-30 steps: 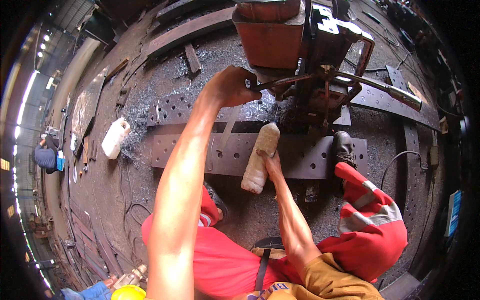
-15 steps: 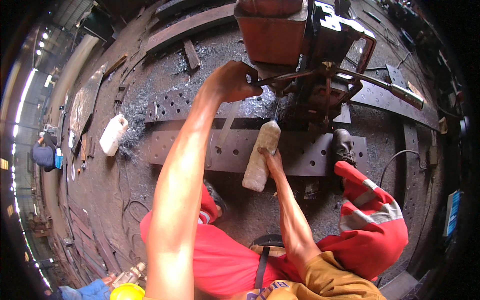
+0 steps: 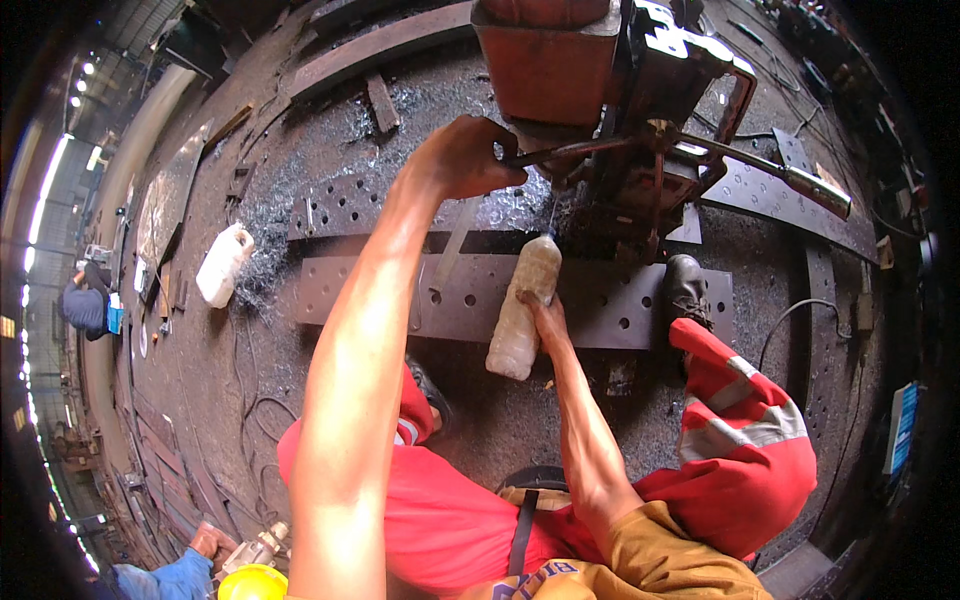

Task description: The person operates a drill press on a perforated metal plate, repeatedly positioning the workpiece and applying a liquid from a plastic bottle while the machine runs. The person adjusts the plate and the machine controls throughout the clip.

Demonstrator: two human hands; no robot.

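Head view: a worker in red trousers sits with the left hand (image 3: 465, 162) curled round the near end of a dark metal lever (image 3: 585, 149) and the right hand (image 3: 545, 315) wrapped about the middle of a cloudy plastic bottle (image 3: 513, 338). The bottle tilts, its neck pointing away from the right grip toward the underside of a dark machine (image 3: 650, 185); whether the thin streak past the neck is liquid or a spout cannot be told. Beneath the right hand lies a drilled steel plate (image 3: 460, 300), with a boot (image 3: 687, 282) to that grip's right. Beyond the bottle, just right of the left hand, stands a red housing (image 3: 548, 75); a silver-ended handle (image 3: 818, 192) reaches out farther right. Well left of both grips, a white jug (image 3: 225, 268) lies beside curled metal shavings (image 3: 262, 262). The left palm seems at risk of sliding off, since it holds only the lever's tip; a sudden slip might let the bar swing. The bottle, apparently slick with grime, could turn in the single-handed hold and send its neck astray. Bare fingers so near the machine's underside may be nicked by sharp scrap, or caught if a part there turns.
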